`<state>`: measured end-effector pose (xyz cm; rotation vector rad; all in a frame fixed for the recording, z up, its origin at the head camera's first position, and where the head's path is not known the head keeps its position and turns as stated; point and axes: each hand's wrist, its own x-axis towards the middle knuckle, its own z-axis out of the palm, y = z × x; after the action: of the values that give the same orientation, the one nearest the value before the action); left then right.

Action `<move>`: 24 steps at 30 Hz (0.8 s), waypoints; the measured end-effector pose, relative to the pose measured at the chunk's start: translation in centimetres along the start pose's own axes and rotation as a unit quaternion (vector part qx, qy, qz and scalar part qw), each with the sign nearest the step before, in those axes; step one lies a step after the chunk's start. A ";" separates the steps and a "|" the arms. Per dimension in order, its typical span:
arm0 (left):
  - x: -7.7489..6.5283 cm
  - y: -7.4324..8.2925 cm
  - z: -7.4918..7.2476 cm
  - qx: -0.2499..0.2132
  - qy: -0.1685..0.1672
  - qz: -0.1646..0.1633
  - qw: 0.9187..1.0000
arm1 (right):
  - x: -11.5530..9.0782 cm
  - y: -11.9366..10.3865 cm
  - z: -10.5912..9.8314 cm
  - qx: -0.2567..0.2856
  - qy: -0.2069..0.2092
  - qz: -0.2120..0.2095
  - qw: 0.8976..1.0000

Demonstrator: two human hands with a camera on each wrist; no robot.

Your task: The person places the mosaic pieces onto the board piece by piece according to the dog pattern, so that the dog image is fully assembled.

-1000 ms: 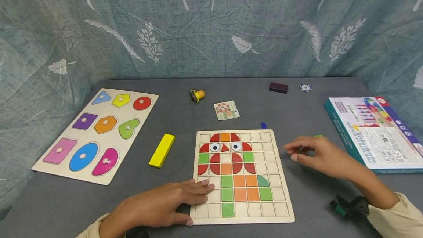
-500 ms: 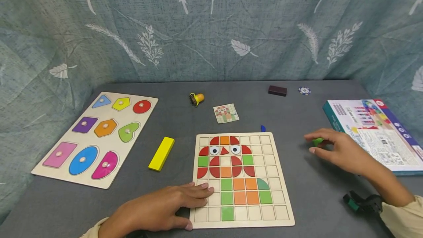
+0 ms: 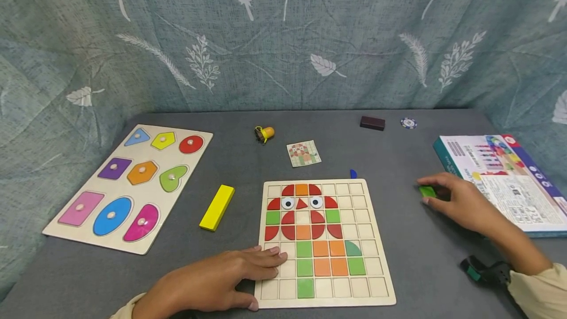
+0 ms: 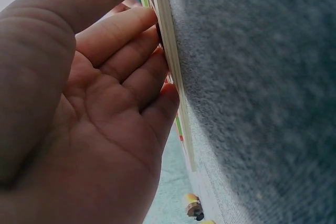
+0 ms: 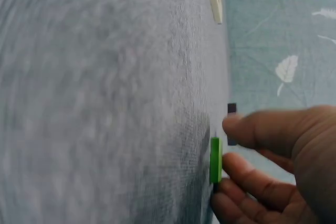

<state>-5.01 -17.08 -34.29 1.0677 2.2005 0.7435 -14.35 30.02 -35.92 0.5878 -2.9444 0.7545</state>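
In the head view a wooden grid board (image 3: 384, 279) holds red, orange and green tiles and two eye tiles, arranged like a bird. My left hand (image 3: 217, 277) rests over its lower left corner, fingertips on the board and thumb at the front edge. The left wrist view shows those fingers (image 4: 128, 59) against the board's edge. To the right of the board, my right hand (image 3: 462, 206) is at a green tile (image 3: 427, 191) on the table. In the right wrist view the fingers touch or nearly touch the tile's side, while the thumb (image 5: 249, 129) stands apart from it.
A shape puzzle board (image 3: 146, 245) lies at left, with a yellow block (image 3: 217, 207) beside it. A picture card (image 3: 303, 153), a small orange-capped object (image 3: 265, 134), a dark block (image 3: 372, 123), a poker chip (image 3: 408, 123) and a blue piece (image 3: 353, 174) lie farther back. A box (image 3: 509, 186) lies at right.
My right hand has moved rightward from beside the board to the green tile, its thumb and fingers now around it. The left hand stays on the board.
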 end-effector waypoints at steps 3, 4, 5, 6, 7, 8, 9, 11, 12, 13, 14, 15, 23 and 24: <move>0.0 0.0 0.1 -0.002 0.001 0.000 1.000 | 0.1 0.0 0.3 -0.008 0.011 -0.004 1.000; 0.0 0.0 0.1 -0.002 0.001 0.001 1.000 | 0.2 -0.1 0.3 -0.012 0.015 -0.007 1.000; 0.0 0.0 0.1 -0.002 0.001 0.001 1.000 | 0.3 -0.1 0.4 -0.014 0.017 -0.009 1.000; 0.0 0.0 0.1 -0.002 0.001 0.002 1.000 | 0.4 -0.1 0.4 -0.014 0.017 -0.011 1.000; 0.0 0.0 0.1 -0.001 0.001 0.004 1.000 | 0.4 -0.2 0.4 -0.016 0.015 -0.012 1.000; 0.0 0.0 0.1 0.001 0.002 0.005 1.000 | 0.5 -0.3 0.4 -0.016 0.012 -0.011 1.000; 0.0 0.0 0.1 0.002 0.002 0.006 1.000 | 0.5 -0.3 0.4 -0.015 0.007 -0.009 1.000; 0.0 -0.1 0.1 0.003 0.001 0.007 1.000 | 0.6 -0.4 0.4 -0.013 -0.001 -0.006 1.000; 0.0 -0.1 0.1 0.005 0.001 0.009 1.000 | 0.7 -0.5 0.4 -0.013 -0.002 -0.005 1.000; 0.0 -0.1 0.1 0.006 0.001 0.009 1.000 | 0.7 -0.5 0.4 -0.013 -0.003 -0.004 1.000; 0.0 -0.1 0.1 0.006 0.001 0.010 1.000 | 0.7 -0.6 0.4 -0.015 -0.001 -0.004 1.000; 0.0 -0.1 0.1 0.006 0.001 0.010 1.000 | 0.7 -0.6 0.4 -0.015 0.001 -0.006 1.000; 0.0 -0.1 0.1 0.004 0.000 0.009 1.000 | 0.9 -0.9 0.3 -0.003 -0.024 0.009 1.000; 0.0 -0.1 0.1 0.005 0.000 0.009 1.000 | 0.9 -0.9 0.3 -0.002 -0.027 0.013 1.000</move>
<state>-5.00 -17.09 -34.39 1.0934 2.1990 0.7414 -14.81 28.83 -35.66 0.5788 -3.0073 0.7462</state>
